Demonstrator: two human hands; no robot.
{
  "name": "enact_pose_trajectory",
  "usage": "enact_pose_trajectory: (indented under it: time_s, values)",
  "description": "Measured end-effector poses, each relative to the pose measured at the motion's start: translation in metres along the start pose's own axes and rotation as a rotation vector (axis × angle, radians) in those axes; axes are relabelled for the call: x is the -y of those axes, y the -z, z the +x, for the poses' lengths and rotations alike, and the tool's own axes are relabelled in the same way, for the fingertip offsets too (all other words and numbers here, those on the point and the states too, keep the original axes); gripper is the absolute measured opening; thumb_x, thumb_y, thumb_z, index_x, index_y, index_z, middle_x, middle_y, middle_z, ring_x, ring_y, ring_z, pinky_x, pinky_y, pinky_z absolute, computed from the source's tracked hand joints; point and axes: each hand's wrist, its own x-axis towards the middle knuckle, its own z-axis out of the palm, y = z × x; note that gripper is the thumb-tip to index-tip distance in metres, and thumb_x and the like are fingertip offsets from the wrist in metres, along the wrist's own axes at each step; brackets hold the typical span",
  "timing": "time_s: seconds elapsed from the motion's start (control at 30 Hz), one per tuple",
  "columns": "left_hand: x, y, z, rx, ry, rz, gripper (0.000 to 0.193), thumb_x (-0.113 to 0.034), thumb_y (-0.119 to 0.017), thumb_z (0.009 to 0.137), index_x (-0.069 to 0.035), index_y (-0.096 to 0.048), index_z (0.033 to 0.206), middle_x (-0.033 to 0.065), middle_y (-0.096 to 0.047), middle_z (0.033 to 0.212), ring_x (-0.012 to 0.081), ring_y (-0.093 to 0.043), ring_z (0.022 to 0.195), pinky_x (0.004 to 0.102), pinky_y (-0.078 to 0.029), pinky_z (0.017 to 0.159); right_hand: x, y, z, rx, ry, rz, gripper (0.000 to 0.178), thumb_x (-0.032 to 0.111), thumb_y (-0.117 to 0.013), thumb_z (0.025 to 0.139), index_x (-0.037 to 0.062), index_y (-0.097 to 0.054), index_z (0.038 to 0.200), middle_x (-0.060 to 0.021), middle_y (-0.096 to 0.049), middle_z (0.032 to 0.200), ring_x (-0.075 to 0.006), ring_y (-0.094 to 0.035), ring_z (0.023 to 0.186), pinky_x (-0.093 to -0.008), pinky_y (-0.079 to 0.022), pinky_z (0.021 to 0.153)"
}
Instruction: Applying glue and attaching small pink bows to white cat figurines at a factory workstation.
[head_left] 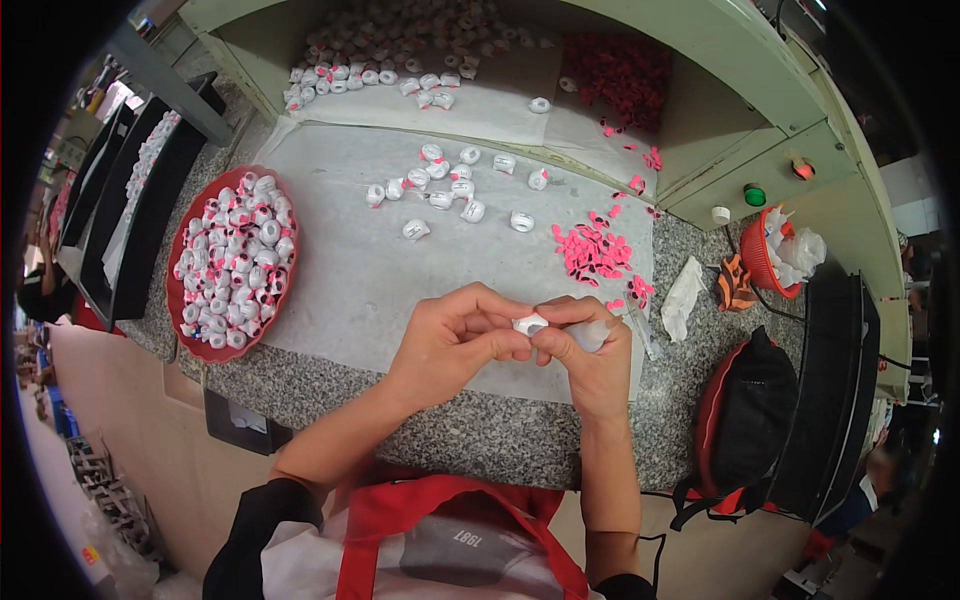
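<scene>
Both my hands meet over the front of the pale work sheet (340, 250). Between thumb and fingertips, my left hand (450, 340) pinches a small white rounded piece (529, 325). The fingertips of my right hand (590, 360) grip the same piece from the other side. A translucent whitish object (592, 334), perhaps a small bottle, is tucked in my right hand, partly hidden by the fingers. Beyond my hands, several white rounded pieces (440, 200) lie scattered, some with pink bits on them. To the right of these is a heap of small pink pieces (592, 250) with dark spots.
A red scalloped tray (176, 318) of white-and-pink pieces stands at left. The greenish cabinet (800, 130) holds more white pieces and a pink pile (618, 80). At right are a red basket (768, 262), crumpled tissue (683, 298), an orange-black cloth (735, 284) and a black bag (758, 415).
</scene>
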Motion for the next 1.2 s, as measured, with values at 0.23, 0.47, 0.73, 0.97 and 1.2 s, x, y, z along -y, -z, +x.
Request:
enact_pose_trajectory:
  time_s: [0.23,0.47,0.73,0.97,1.2]
  values:
    - [-0.011,0.008,-0.005,-0.045,0.068,-0.199,0.016,0.004,-0.056,0.078,0.005,-0.052,0.094,0.0148,-0.06,0.089,0.0161,-0.06,0.077,0.0259,-0.051,0.066,-0.006,-0.02,-0.002,-0.051,0.03,0.009,0.013,0.0,-0.064,0.073,-0.0019,-0.057,0.085,-0.0097,-0.061,0.078,-0.0102,-0.055,0.063,-0.0207,-0.044,0.051]
    - [-0.048,0.093,-0.034,-0.655,-0.334,0.945,0.019,0.001,-0.059,0.075,-0.003,-0.06,0.093,0.0057,-0.062,0.084,0.0106,-0.06,0.073,0.0226,-0.048,0.063,-0.014,-0.03,-0.005,-0.067,0.068,-0.327,0.016,0.004,-0.063,0.073,-0.0029,-0.056,0.086,-0.0146,-0.061,0.089,-0.012,-0.055,0.062,-0.023,-0.047,0.056]
    - [-0.054,0.136,-0.013,-0.841,-0.609,1.628,0.019,-0.005,-0.06,0.07,-0.01,-0.062,0.088,0.0093,-0.055,0.091,0.0245,-0.055,0.077,0.0332,-0.046,0.06,-0.001,-0.02,-0.005,-0.139,-0.049,-0.287,0.026,0.003,-0.061,0.075,-0.0022,-0.051,0.098,-0.0114,-0.058,0.092,-0.0121,-0.055,0.065,-0.024,-0.048,0.058]
    - [0.004,0.085,0.037,-0.267,-0.388,1.562,0.021,-0.004,-0.057,0.075,-0.006,-0.059,0.096,0.0084,-0.056,0.095,0.0225,-0.057,0.084,0.0305,-0.048,0.07,-0.001,-0.006,-0.006,-0.185,0.212,-0.27,0.039,-0.005,-0.055,0.074,0.002,-0.039,0.108,-0.0102,-0.053,0.094,-0.0158,-0.055,0.078,-0.0298,-0.049,0.07]
    - [-0.038,0.018,0.011,-0.045,0.201,-0.575,0.035,-0.004,-0.055,0.08,0.005,-0.047,0.113,0.0134,-0.054,0.108,0.0188,-0.058,0.091,0.0254,-0.048,0.075,0.035,-0.011,-0.02,-0.2,0.26,-0.029,0.036,-0.002,-0.054,0.073,-0.0006,-0.04,0.106,-0.0142,-0.054,0.087,-0.0192,-0.057,0.077,-0.0315,-0.047,0.072]
